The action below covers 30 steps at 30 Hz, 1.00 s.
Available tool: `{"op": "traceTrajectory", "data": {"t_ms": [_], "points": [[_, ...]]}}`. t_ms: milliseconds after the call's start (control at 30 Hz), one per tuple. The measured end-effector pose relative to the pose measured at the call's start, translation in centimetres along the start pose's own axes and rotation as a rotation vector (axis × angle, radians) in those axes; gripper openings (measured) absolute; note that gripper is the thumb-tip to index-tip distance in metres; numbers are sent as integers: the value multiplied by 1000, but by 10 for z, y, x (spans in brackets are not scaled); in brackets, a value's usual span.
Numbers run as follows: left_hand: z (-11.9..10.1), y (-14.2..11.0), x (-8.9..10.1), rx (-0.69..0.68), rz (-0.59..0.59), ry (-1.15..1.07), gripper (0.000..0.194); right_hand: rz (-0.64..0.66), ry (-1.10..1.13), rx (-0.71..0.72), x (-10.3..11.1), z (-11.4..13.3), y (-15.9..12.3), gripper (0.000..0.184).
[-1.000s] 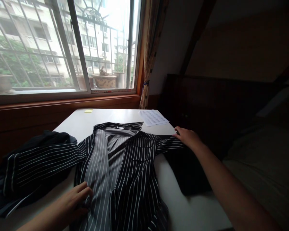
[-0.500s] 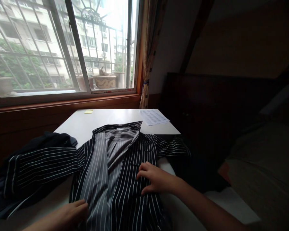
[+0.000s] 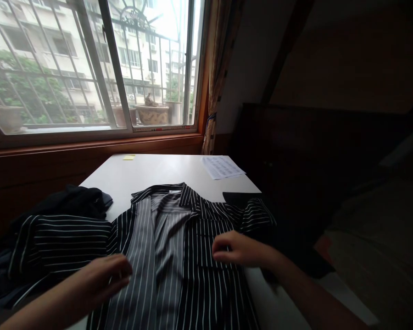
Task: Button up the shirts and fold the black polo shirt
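Note:
A black shirt with white stripes (image 3: 206, 288) lies spread on the white table (image 3: 158, 167), its front parted so that the greyer inside (image 3: 165, 247) shows. Over the shirt's left part hovers my left hand (image 3: 112, 270), fingers bent and thumb apart, with nothing seen in it. My right hand (image 3: 239, 247) is at the chest pocket on the right front panel, its fingertips and thumb closed together at the cloth. How much fabric they pinch is hidden. One sleeve (image 3: 69, 238) stretches out to the left; the other sleeve (image 3: 258, 215) is bent at the right.
Dark clothing (image 3: 75, 201) is heaped at the table's left edge, partly under the sleeve. Black cloth (image 3: 296, 252) lies at the right. Printed sheets (image 3: 222, 167) and a yellow note (image 3: 128, 156) are on the far table, below a barred window (image 3: 151, 68).
My right hand left the right sleeve, came in to the front panel and closed there. The panel has spread rightward and the collar has shifted. My left hand rose slightly and opened.

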<state>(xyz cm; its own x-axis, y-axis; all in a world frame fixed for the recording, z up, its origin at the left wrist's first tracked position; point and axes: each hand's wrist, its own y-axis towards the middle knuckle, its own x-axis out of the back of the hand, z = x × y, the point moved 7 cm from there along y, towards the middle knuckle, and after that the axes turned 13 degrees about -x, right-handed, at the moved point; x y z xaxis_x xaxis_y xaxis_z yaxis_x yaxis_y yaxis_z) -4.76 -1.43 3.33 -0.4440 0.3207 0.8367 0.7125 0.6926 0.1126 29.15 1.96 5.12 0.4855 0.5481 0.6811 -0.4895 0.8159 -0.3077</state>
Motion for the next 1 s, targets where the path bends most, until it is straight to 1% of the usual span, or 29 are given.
{"op": "traceTrajectory", "data": {"t_ms": [33, 100, 133, 167, 200, 267, 300, 367, 400, 467, 533, 633, 767, 867, 933, 1000], "points": [[10, 18, 16, 20, -40, -21, 27, -116, 14, -22, 16, -3, 13, 19], [42, 51, 41, 90, -167, -1, 30, -379, -9, -42, 44, -8, 40, 18], [62, 64, 49, 120, -237, 37, 31, -494, -29, -49, 54, -10, 55, 16], [81, 76, 55, 147, -300, 88, 33, -580, -60, -59, 60, -12, 70, 14], [99, 87, 57, 181, -352, 152, 35, -630, -74, -67, 63, -14, 86, 13], [131, 101, 62, 291, -464, 343, 37, -690, -99, -75, 62, -17, 116, 12], [142, 107, 61, 327, -499, 383, 38, -714, -114, -75, 59, -17, 128, 14], [156, 116, 55, 373, -543, 430, 40, -746, -153, -69, 49, -20, 147, 23], [159, 119, 50, 379, -556, 436, 41, -754, -173, -65, 43, -22, 152, 29], [158, 122, 40, 367, -574, 451, 42, -757, -208, -58, 30, -27, 157, 37], [151, 120, 30, 334, -586, 463, 44, -757, -231, -55, 20, -34, 155, 40], [138, 111, 19, 270, -605, 457, 47, -759, -249, -49, 13, -41, 146, 40], [129, 94, 13, 200, -642, 321, 50, -763, -250, -41, 8, -45, 131, 40], [128, 81, 11, 207, -660, 206, 52, -762, -223, -21, 5, -45, 120, 41], [126, 76, 12, 213, -654, 177, 51, -733, -187, -7, 5, -45, 115, 42], [122, 76, 15, 213, -631, 159, 49, -670, -158, -10, 8, -45, 112, 42]]}}
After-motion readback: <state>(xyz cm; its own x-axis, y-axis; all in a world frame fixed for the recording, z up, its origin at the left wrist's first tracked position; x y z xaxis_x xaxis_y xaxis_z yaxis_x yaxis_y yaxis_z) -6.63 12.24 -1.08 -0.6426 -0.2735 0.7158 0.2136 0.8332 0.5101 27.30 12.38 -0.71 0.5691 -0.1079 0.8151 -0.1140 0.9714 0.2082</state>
